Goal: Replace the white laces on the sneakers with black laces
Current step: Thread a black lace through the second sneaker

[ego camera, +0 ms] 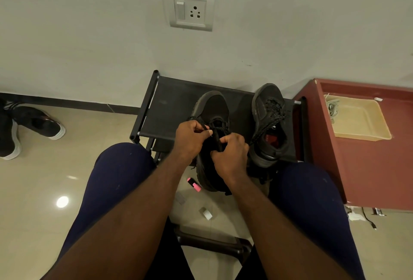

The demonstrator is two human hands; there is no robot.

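Two hands are curled over the near sneaker (pixel 212 105): one strand of the black lace (pixel 217 140) is pinched by the left hand (pixel 190 139) at the eyelets, and another is gripped by the right hand (pixel 232 157) just beside it. Right of that hand a second sneaker (pixel 268 123), laced in black, is set on the same rack (pixel 169 101), and farther right white laces (pixel 333 106) are heaped in a beige tray (pixel 366 123)

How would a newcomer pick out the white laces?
Look right to the reddish-brown cabinet beside the black rack. On it sits a beige tray; the white laces lie bunched in its far-left corner, the only pale cord, unlike the black laces on the sneakers.
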